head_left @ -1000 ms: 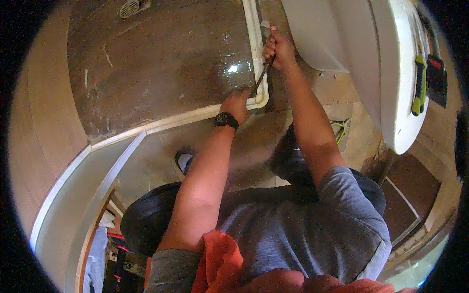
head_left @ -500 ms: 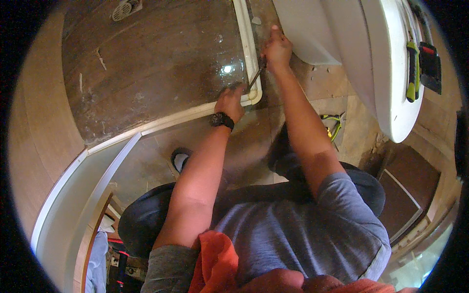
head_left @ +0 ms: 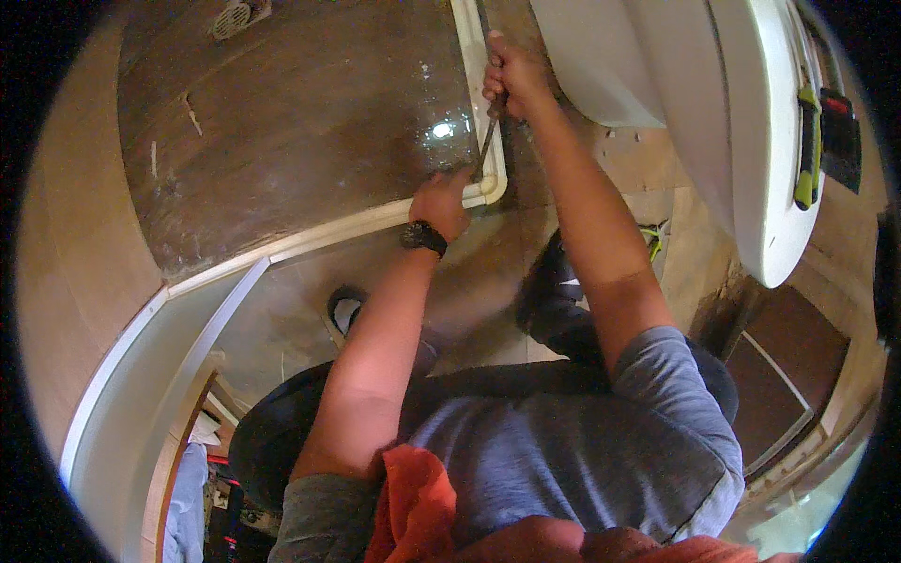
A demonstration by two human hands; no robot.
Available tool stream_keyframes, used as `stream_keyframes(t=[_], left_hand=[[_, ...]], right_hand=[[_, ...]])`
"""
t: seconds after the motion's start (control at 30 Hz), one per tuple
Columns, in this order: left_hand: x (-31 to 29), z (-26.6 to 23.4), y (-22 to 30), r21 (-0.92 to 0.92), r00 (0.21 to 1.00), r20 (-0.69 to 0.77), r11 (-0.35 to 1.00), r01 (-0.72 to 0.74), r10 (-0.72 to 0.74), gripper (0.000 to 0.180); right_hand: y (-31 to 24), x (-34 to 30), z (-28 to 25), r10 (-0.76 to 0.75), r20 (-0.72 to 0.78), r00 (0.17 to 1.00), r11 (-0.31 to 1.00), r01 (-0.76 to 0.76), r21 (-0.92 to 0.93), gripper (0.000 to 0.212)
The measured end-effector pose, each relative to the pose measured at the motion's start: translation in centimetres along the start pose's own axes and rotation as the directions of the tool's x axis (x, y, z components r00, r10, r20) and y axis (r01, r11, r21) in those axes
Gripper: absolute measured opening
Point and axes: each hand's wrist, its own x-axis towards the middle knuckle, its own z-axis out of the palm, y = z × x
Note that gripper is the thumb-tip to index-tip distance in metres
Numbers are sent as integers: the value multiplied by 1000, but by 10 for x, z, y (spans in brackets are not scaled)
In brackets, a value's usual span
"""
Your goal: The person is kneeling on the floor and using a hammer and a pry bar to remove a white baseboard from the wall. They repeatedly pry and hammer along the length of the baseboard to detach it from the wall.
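Observation:
My right hand (head_left: 514, 80) is closed round the dark handle of a long thin tool that looks like a screwdriver (head_left: 487, 145). Its shaft slants down toward me along the inner side of the cream-white frame (head_left: 486, 190), with the tip close to the rounded corner. There, my left hand (head_left: 439, 202), with a black watch on its wrist, lies over the frame's near strip. Its fingertips close in on the lower end of the shaft; the other fingers are partly hidden. The frame borders a wet, brown shower floor (head_left: 300, 131).
A white toilet or basin (head_left: 648, 56) bulges in at the right, with a green-handled tool (head_left: 807, 150) on it. Green pliers (head_left: 654, 239) lie on the tiles, partly behind my right forearm. A glass panel (head_left: 150, 375) stands at the left. A round drain (head_left: 231, 19) sits at the far left.
My right hand has shifted slightly left and away from me, and the screwdriver stands steeper along the frame. My left hand has stayed at the corner. My right forearm now covers more of the pliers.

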Motion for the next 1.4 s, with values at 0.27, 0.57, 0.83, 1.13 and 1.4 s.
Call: stream_keyframes(t=[0.27,0.57,0.83,1.13,1.4], left_hand=[[2,-17,16,-83,983,99,983,164,-156,69],[-1,-16,13,-25,995,63,997,76,-74,74],[2,-12,6,-9,999,32,999,-34,35,71],[3,-9,7,-13,994,106,1000,19,-18,73],[7,-7,4,16,982,180,998,57,-59,70]], right_hand=[[3,17,-12,126,419,899,966,-207,152,48],[25,13,-43,-41,340,940,929,-89,358,45],[21,-1,-25,-42,56,998,961,25,274,41],[18,-28,-27,-81,-144,986,960,116,255,40],[25,0,-35,-26,112,993,944,-12,330,40]])
